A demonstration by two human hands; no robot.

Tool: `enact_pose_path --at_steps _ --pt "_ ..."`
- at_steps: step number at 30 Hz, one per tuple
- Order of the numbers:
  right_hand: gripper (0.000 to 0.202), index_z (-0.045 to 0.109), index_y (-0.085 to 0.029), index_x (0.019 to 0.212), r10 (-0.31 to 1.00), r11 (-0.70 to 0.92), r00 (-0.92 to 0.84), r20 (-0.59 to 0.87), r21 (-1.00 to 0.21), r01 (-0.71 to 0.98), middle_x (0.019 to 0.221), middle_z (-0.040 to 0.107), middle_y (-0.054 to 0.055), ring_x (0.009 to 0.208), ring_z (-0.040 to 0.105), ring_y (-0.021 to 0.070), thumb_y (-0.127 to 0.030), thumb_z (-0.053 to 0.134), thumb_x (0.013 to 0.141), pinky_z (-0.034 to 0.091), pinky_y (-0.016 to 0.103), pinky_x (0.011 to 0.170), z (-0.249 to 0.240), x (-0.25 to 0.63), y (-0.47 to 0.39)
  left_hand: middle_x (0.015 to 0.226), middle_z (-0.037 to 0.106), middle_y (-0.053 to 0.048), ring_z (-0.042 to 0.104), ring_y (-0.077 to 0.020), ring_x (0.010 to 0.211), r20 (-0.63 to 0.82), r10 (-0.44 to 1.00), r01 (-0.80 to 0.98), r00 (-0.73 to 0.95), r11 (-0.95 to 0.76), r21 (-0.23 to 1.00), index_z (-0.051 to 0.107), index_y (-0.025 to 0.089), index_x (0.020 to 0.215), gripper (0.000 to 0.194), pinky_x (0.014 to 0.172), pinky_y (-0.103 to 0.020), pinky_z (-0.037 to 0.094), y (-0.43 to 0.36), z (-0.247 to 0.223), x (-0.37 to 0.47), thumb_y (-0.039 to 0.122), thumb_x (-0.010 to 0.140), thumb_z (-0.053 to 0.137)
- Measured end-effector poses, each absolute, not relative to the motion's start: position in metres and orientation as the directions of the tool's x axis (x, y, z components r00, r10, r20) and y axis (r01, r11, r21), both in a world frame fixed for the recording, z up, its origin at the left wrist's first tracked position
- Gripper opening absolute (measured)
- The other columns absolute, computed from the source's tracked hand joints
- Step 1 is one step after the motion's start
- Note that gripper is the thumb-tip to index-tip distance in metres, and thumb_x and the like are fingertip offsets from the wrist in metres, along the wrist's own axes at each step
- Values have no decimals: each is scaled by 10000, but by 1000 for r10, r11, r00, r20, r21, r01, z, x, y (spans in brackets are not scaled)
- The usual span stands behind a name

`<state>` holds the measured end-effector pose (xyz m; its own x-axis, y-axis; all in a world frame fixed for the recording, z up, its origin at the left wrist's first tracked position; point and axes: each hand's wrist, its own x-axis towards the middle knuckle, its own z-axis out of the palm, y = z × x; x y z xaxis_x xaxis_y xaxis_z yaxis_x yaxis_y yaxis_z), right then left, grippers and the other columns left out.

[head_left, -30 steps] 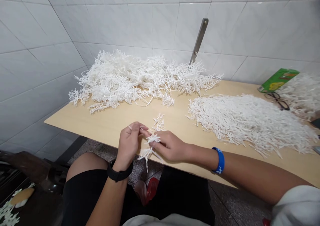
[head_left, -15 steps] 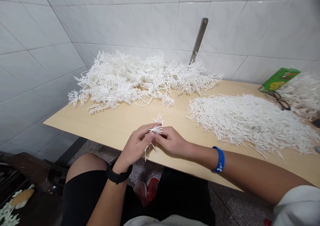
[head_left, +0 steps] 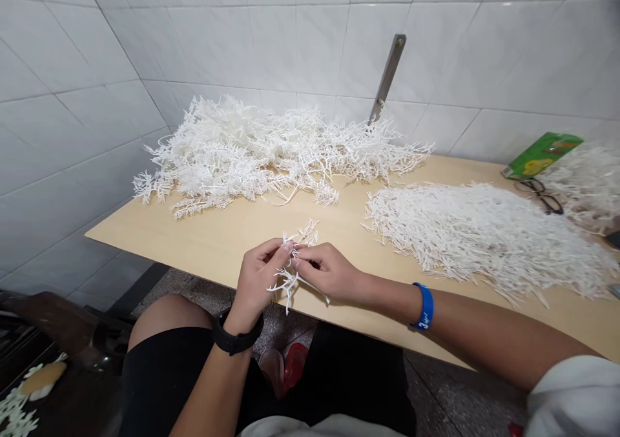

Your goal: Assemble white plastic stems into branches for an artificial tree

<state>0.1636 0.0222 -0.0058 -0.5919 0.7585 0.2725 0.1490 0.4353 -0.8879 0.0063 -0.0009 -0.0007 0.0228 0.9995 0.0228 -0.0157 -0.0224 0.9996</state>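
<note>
A white, branched plastic sprig (head_left: 287,284) hangs down between my hands over the near edge of the wooden table. My left hand (head_left: 259,274) pinches its upper part between thumb and forefinger, with thin prongs poking up past the fingertips. From the other side my right hand (head_left: 332,270) closes thumb and fingers on the same sprig; its fingertips are partly hidden. Just beyond the hands, a few loose white sticks (head_left: 309,232) lie on the tabletop (head_left: 194,243).
A large heap of tangled white sprigs (head_left: 252,146) lies along the wall. To the right spreads a pile of short white sticks (head_left: 484,233). Behind it are a green box (head_left: 541,155), eyeglasses (head_left: 542,195) and another white heap (head_left: 591,182). A metal bracket (head_left: 387,79) stands against the tiles.
The sprig has turned in my hands, and its branches now hang lower and spread wider below the fingers. My left hand has tilted more upright; the heaps look the same.
</note>
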Motion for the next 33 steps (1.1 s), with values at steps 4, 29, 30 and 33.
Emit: enact_pose_path --at_steps 4,29,30,33 --pt "365 379 -191 582 769 448 -579 270 -874 188 601 414 -31 587 392 106 -274 432 934 314 255 600 -5 163 26 777 730 -44 650 -160 726 3 1000 -81 -30 -6 997 782 166 878 253 682 -238 500 4 -6 9 399 833 695" --pt "326 270 -217 569 712 701 -355 606 -587 405 495 306 -54 462 281 91 -182 419 857 230 270 521 19 188 34 799 743 -79 665 -140 696 -47 979 -233 -200 -1 972 683 132 677 123 646 -245 511 76 41 57 234 740 656" --pt "324 272 -215 575 672 741 -403 621 -560 371 505 310 -51 473 296 93 -175 416 862 247 269 533 20 187 30 833 747 -73 662 -122 713 -36 963 -217 -265 -24 976 673 144 698 134 674 -235 508 85 45 48 233 779 615" --pt "342 272 -213 601 649 750 -490 581 -595 288 536 314 -48 499 322 97 -203 405 916 271 264 549 20 183 22 858 758 -101 662 -132 697 -23 973 -119 -231 -5 993 691 139 744 162 688 -261 506 99 48 21 267 812 618"
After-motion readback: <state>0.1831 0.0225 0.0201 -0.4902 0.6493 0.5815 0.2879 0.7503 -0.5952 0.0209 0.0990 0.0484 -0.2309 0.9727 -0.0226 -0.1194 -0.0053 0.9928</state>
